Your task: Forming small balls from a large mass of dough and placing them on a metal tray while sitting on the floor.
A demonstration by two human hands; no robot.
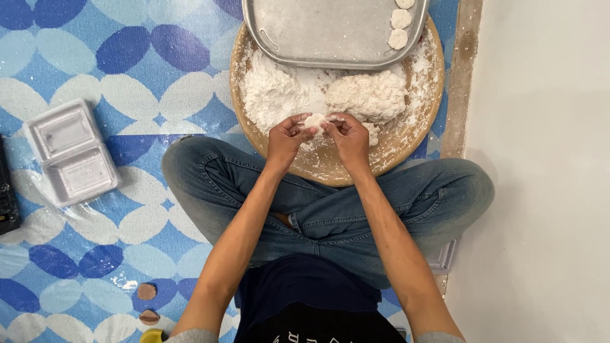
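I sit cross-legged in jeans on a patterned mat. My left hand (pixel 286 135) and my right hand (pixel 346 135) pinch a small piece of white dough (pixel 314 120) between their fingertips, just above a round wooden board (pixel 330 166). On the board lie a heap of white flour (pixel 276 95) and a large lump of dough (pixel 368 95). Behind the board, a metal tray (pixel 318 32) rests partly over it. Three small dough rounds (pixel 399 20) sit at the tray's right edge.
An opened white foam container (pixel 70 152) lies on the blue and white mat to my left. A dark object (pixel 6 203) sits at the left edge. Two small brown discs (pixel 147 302) lie near my left elbow. A white wall (pixel 546 171) rises on the right.
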